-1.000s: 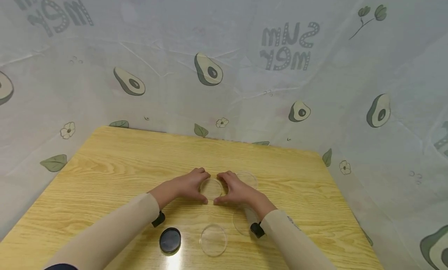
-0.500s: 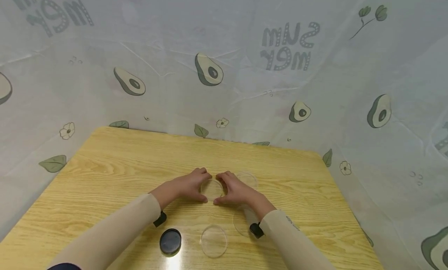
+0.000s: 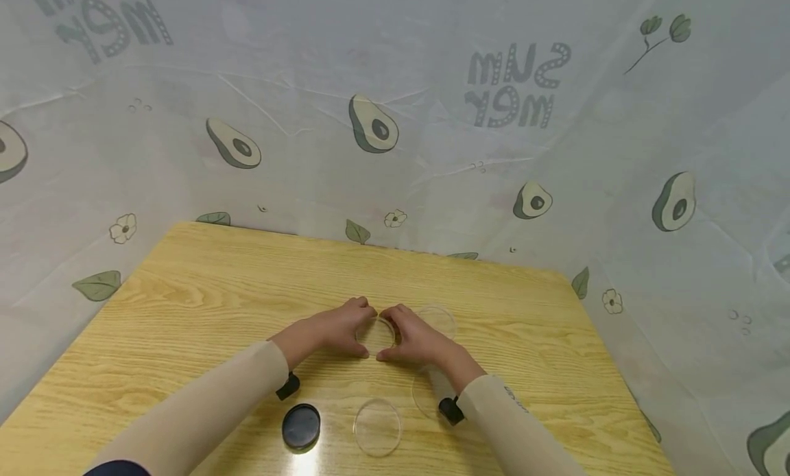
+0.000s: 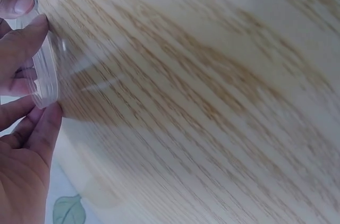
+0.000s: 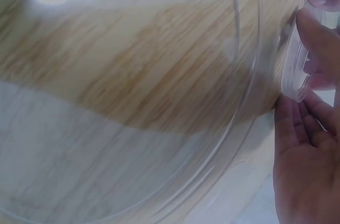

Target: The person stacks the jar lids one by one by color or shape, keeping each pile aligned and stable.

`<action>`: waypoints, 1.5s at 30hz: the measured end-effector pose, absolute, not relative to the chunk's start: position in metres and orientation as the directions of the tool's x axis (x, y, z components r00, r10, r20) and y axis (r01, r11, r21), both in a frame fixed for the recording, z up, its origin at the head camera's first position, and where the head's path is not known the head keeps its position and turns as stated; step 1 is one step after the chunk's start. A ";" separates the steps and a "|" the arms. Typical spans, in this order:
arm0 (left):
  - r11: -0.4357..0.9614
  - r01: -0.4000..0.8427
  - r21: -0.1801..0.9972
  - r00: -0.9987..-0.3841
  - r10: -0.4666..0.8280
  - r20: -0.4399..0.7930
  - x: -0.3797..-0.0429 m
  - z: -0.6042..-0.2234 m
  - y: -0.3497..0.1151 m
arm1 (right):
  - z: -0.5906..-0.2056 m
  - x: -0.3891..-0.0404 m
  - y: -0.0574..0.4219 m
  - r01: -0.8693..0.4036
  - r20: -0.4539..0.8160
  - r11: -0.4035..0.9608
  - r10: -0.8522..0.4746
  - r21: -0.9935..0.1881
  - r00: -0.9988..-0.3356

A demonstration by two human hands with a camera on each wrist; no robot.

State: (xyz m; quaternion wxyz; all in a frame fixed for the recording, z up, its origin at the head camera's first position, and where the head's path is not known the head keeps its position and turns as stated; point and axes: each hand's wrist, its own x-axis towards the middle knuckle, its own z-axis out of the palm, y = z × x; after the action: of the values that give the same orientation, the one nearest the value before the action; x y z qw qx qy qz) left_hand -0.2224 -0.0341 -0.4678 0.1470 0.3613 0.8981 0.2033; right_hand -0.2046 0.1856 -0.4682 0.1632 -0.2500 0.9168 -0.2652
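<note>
A clear round petri dish [image 3: 376, 337] is held at mid-table between both hands. My left hand [image 3: 345, 327] grips its left side, with the thumb at the near edge and the fingers at the far edge. From the right, my right hand [image 3: 416, 335] grips the same dish in a mirrored way, so the fingertips of both hands almost meet. In the left wrist view the dish wall [image 4: 49, 75] shows stacked rims between the fingers. The right wrist view has the held dish [image 5: 295, 72] at the right, fingertips pressed to its edge.
Nearer the person lie a dark round dish [image 3: 301, 426] and a clear dish [image 3: 378, 428]. Two more clear dishes, a far one [image 3: 441, 319] and a near one [image 3: 423, 397], lie partly behind the right hand and wrist. A printed curtain [image 3: 296, 119] surrounds the wooden table [image 3: 234, 277].
Both hands keep their hold on the dish, and their fingertips have drawn slightly closer together at its far edge. The head view has shifted a little.
</note>
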 end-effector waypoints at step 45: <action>0.674 0.571 0.469 -0.719 0.686 -0.110 -0.219 -0.469 -0.030 | -0.469 -0.198 0.187 -0.365 -0.126 0.725 -0.526 -0.584 -0.841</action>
State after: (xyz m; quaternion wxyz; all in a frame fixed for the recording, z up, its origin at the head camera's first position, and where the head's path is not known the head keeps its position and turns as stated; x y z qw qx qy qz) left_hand -0.2193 -0.0299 -0.4686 0.1399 0.3476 0.9041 0.2055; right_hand -0.1984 0.1873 -0.4691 0.1430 -0.2428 0.9176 -0.2804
